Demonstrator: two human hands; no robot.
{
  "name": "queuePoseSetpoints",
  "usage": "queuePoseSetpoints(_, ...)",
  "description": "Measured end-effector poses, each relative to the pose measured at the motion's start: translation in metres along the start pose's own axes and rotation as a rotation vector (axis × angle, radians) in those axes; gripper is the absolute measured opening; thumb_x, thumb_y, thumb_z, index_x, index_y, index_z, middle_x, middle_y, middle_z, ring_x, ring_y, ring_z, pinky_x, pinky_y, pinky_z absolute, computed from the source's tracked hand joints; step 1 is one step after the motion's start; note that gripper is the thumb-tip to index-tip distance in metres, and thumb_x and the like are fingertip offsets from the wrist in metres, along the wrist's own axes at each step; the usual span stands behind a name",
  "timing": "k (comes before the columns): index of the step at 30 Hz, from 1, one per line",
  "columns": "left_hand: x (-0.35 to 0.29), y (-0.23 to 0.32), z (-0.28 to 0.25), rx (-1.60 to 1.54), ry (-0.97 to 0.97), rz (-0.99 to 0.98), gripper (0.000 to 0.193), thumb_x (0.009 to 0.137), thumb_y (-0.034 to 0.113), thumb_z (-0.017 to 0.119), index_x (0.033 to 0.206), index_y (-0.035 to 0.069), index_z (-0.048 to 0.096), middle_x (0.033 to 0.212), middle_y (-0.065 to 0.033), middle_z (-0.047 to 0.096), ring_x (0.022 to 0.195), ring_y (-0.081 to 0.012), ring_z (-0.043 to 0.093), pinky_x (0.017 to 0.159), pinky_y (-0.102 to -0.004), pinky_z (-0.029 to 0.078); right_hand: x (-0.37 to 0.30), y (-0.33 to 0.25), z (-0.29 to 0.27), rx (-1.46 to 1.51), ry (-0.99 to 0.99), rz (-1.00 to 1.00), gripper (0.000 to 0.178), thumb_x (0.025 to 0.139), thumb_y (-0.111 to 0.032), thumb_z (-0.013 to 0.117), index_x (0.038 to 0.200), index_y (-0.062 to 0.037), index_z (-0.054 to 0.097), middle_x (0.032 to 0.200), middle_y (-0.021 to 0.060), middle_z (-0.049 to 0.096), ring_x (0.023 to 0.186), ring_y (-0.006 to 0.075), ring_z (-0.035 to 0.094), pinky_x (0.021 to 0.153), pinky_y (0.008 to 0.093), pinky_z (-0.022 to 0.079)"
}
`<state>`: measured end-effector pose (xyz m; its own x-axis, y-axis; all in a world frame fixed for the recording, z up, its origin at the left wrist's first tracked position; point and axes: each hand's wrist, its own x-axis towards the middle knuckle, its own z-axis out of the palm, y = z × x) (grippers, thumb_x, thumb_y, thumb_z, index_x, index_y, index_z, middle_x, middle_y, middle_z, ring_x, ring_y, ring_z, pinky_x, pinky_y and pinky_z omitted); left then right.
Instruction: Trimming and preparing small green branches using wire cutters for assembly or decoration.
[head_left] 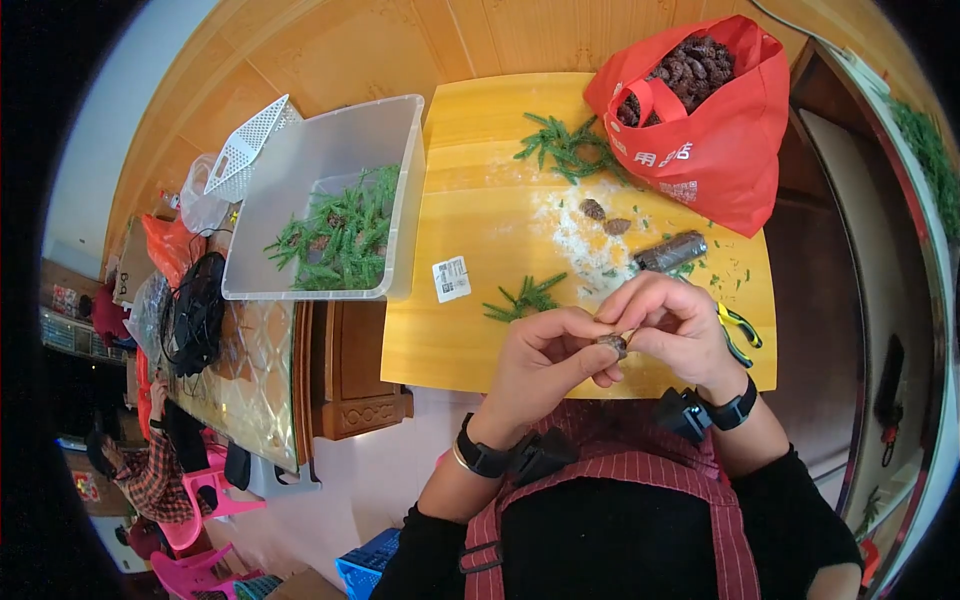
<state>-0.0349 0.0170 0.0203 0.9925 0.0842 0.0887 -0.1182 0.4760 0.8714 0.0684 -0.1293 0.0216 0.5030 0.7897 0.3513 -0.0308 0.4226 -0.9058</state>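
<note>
A small brown pine cone is pinched between my two hands over the near edge of the yellow table. My left hand grips it from the left, thumb on top. The fingertips of my right hand press together at its upper side; whether they also hold something thin is too small to tell. Beyond the hands, two loose pine cones lie by scattered white flakes. A dark wrapped cylinder rests nearby. Yellow-and-black handled pliers lie beside my right wrist. A green artificial sprig lies close to my left hand.
A red bag full of pine cones stands at the far right, more green sprigs beside it. A clear plastic bin holding greenery is at the left. A white label lies on the table. Another person sits far left.
</note>
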Motion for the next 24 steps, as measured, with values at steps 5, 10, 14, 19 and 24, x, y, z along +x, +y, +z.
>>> queuePoseSetpoints(5,-0.001,0.002,0.002,0.024,0.007,0.03,0.01,0.08,-0.005,0.057,0.09,-0.004,0.058,0.083,-0.012,0.058,0.07,-0.0188,0.063,0.057,-0.0253,0.051,0.001,0.0,0.006,-0.04,0.044,-0.043,0.012,0.076,0.006,0.06,0.086,-0.0007,0.058,0.098,0.0134,0.058,0.088,0.0154,0.057,0.075,0.0256,0.045)
queuePoseSetpoints(10,0.0,-0.001,0.007,0.299,0.047,0.17,0.015,0.077,-0.007,0.061,0.091,-0.004,0.058,0.086,-0.0117,0.057,0.071,-0.0165,0.062,0.061,-0.0237,0.052,-0.002,0.001,0.006,-0.274,0.125,-0.066,0.009,0.076,0.003,0.06,0.084,-0.0012,0.058,0.096,0.0121,0.06,0.083,0.0152,0.057,0.07,0.0245,0.045)
queuePoseSetpoints(14,0.001,-0.005,0.01,0.437,0.11,0.225,0.017,0.076,-0.007,0.063,0.092,-0.004,0.058,0.086,-0.0109,0.057,0.071,-0.0152,0.061,0.061,-0.023,0.052,0.0,0.001,0.012,-0.489,0.202,-0.119,0.005,0.078,0.002,0.058,0.081,-0.0009,0.055,0.094,0.0114,0.059,0.086,0.016,0.057,0.072,0.0258,0.045)
queuePoseSetpoints(19,0.003,-0.01,0.011,0.228,0.089,0.136,0.018,0.078,-0.004,0.063,0.096,-0.004,0.059,0.091,-0.0072,0.057,0.072,-0.0112,0.061,0.062,-0.0212,0.051,-0.007,-0.004,0.013,-0.292,0.275,-0.029,0.005,0.079,0.001,0.055,0.084,0.0002,0.054,0.094,0.0121,0.057,0.091,0.0179,0.056,0.078,0.0275,0.045)
queuePoseSetpoints(24,0.005,-0.009,0.009,0.143,0.004,0.087,0.016,0.08,-0.003,0.061,0.096,-0.003,0.057,0.088,-0.0078,0.059,0.071,-0.0114,0.061,0.061,-0.0215,0.051,-0.01,-0.013,-0.003,-0.249,0.095,0.0,0.019,0.08,0.0,0.059,0.099,0.0014,0.058,0.097,0.0095,0.057,0.086,0.0138,0.057,0.074,0.0257,0.047)
